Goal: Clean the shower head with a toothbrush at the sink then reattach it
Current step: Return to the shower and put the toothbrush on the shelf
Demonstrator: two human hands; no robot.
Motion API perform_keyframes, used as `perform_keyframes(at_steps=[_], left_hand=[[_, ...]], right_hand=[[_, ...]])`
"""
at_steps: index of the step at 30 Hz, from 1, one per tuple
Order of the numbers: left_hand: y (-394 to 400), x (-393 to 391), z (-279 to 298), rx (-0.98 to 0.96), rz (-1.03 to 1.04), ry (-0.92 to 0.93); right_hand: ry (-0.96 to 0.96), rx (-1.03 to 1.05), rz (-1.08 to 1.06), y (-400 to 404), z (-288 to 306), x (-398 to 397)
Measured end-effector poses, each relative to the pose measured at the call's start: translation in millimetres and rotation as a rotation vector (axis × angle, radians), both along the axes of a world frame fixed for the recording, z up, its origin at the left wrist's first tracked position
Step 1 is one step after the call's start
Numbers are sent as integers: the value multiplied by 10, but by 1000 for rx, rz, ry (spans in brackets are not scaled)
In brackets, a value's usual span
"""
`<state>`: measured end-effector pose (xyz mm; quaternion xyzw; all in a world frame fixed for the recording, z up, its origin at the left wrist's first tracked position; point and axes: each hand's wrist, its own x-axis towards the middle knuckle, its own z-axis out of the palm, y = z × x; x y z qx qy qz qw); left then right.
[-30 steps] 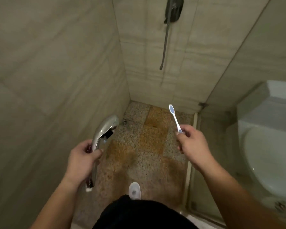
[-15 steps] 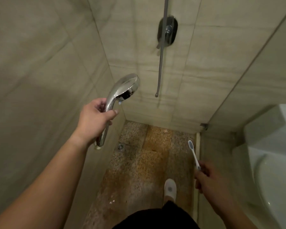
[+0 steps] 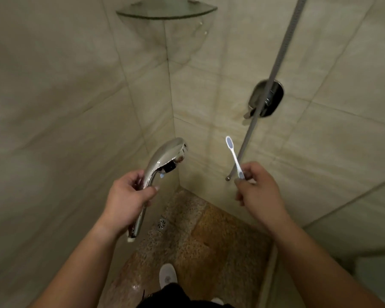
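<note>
My left hand [image 3: 129, 197] grips the handle of a chrome shower head [image 3: 165, 156], detached from its hose, with the spray face turned right and away. My right hand [image 3: 259, 192] pinches the lower end of a white and blue toothbrush [image 3: 233, 155], bristle end pointing up. A metal shower hose [image 3: 273, 72] hangs down the back wall in front of a dark chrome wall valve [image 3: 267, 98]. The hose's free end [image 3: 228, 178] dangles just left of my right hand, beside the toothbrush.
I stand in a tiled shower stall with beige walls. A glass corner shelf [image 3: 167, 11] is mounted high in the corner. The speckled floor has a small drain [image 3: 161, 224]. My white shoe [image 3: 167, 276] shows at the bottom.
The view has tilted up, bringing the corner shelf into sight. My right hand has risen with the toothbrush to beside the hose end. The shower head now sits lower in view.
</note>
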<state>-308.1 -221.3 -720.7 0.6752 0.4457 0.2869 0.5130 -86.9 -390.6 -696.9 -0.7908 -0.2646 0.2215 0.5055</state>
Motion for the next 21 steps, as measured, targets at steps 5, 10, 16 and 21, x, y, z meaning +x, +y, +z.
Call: perform_keyframes(at_steps=[5, 10, 16, 21], left_hand=[[546, 132, 170, 43, 4, -56], [1079, 290, 448, 89, -13, -86], [1455, 470, 732, 145, -23, -144], [1480, 520, 726, 133, 5, -174]], right_hand=[[-33, 158, 2, 771, 325, 157], [-21, 225, -7, 1359, 501, 277], [-106, 261, 15, 2005, 843, 563], [-479, 141, -10, 2656, 1443, 999]])
